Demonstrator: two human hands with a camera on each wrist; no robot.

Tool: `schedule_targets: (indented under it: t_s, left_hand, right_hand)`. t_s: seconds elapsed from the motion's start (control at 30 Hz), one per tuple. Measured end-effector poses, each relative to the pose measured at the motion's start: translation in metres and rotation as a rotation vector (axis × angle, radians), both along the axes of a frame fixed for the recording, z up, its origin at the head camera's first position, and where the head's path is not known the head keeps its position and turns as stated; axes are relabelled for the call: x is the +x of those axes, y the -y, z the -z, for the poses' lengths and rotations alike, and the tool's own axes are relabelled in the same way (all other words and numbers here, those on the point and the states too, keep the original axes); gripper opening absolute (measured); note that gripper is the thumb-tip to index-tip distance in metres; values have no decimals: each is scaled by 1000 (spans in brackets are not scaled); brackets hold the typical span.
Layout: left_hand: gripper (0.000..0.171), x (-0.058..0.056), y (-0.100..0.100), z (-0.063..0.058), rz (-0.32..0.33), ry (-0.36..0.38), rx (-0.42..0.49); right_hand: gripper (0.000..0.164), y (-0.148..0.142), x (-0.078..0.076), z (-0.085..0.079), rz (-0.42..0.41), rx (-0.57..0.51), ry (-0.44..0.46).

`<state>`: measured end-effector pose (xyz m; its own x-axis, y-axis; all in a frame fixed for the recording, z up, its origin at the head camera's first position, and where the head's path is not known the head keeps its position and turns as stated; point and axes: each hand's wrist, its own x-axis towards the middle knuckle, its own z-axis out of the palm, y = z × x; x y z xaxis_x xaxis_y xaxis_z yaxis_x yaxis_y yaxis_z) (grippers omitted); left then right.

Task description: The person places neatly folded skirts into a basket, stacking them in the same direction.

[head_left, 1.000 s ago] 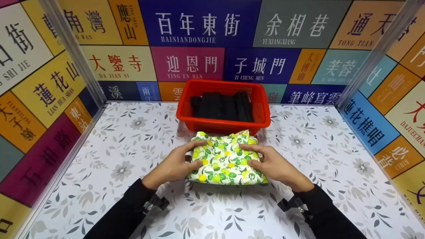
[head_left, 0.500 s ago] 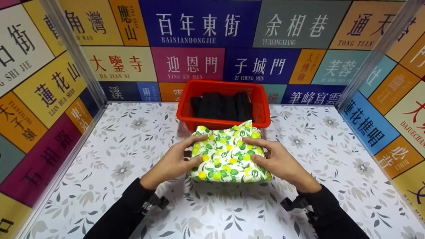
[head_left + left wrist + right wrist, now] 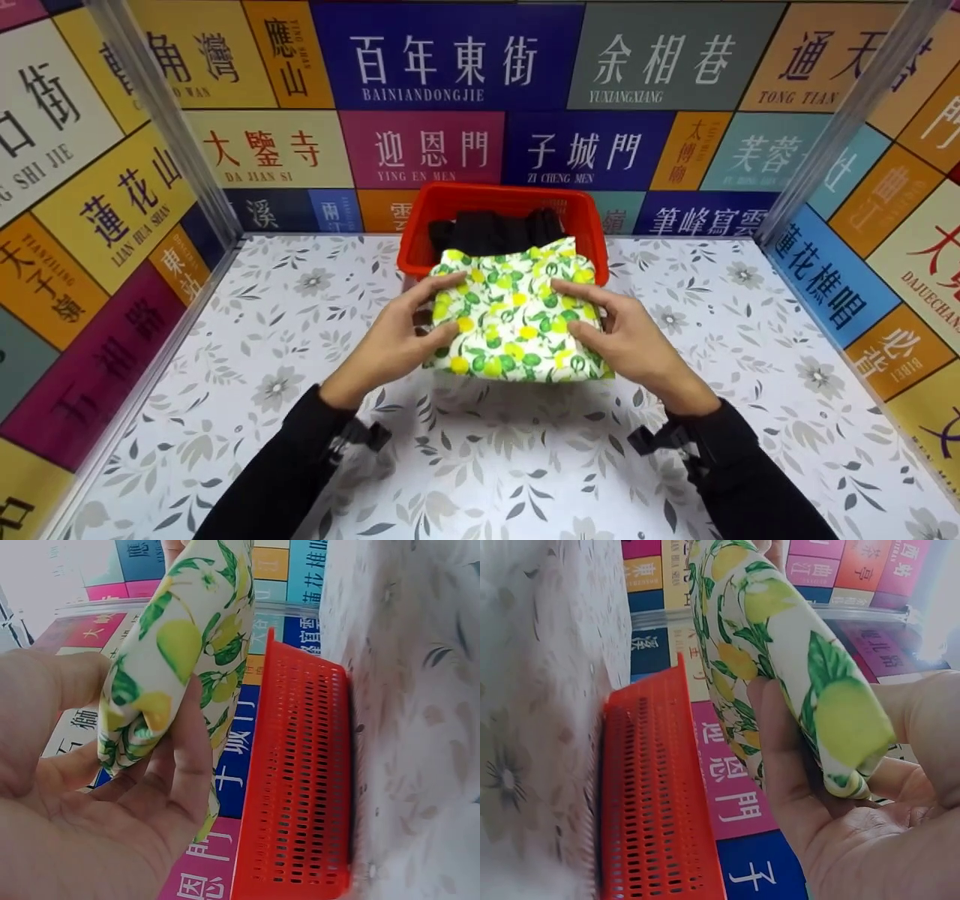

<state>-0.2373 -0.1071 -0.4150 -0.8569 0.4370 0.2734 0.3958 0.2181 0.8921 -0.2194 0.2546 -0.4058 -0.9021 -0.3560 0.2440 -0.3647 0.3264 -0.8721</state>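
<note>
A folded cloth printed with lemons and green leaves is held up by both hands, raised off the table. My left hand grips its left edge, thumb on top and fingers underneath, as the left wrist view of the cloth shows. On the opposite edge my right hand has the same grip, seen around the cloth in the right wrist view. The cloth's far edge overlaps the near rim of a red plastic basket. Dark folded fabric lies in that basket, partly hidden by the cloth.
The table has a white covering with grey leaves and flowers. Coloured panels with lettering rise behind the basket and along both sides. In the wrist views the basket's perforated wall stands on the table.
Both hands have lifted the lemon-print cloth and carried it forward, away from me, so it now covers the basket's front rim. The basket has stayed in place.
</note>
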Motion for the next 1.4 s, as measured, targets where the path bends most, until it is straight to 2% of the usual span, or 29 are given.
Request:
schedule_targets:
  t_s: [0.13,0.27,0.4,0.57,0.9,0.97,1.07,1.23,1.4]
  left_hand:
    - [67,-17,-4,-6,-38,-39,-31]
    - [66,-36,-5,-10,-70,-47,-55]
    - [65,-56,-8,-13,-91,-48,-79]
    - [63,-81,-14,-14,-117,-58,-73]
    - [65,-125,-27,-15,-172,10,-18]
    - [67,-132,-30,-14,-167,29,0]
    - [69,-142,-33,-14,-159,16,-5]
    - [76,-156,-37,-12,-169,-49,-75]
    - [79,-161,-38,-6,-201,-25,-155]
  right_hand:
    - [58,2,-17,-8,16,0,12]
    - [60,4,-37,-14,33,17,48]
    - [66,6,-56,-15,44,8,87]
    - [70,10,-82,-13,46,-3,80]
    - [74,22,-136,-18,118,54,39]
    - [75,23,-144,-17,134,65,41]
    - [75,25,-155,-16,148,68,32]
    - [74,26,-171,-13,178,72,20]
    - [74,26,-177,-10,188,157,87]
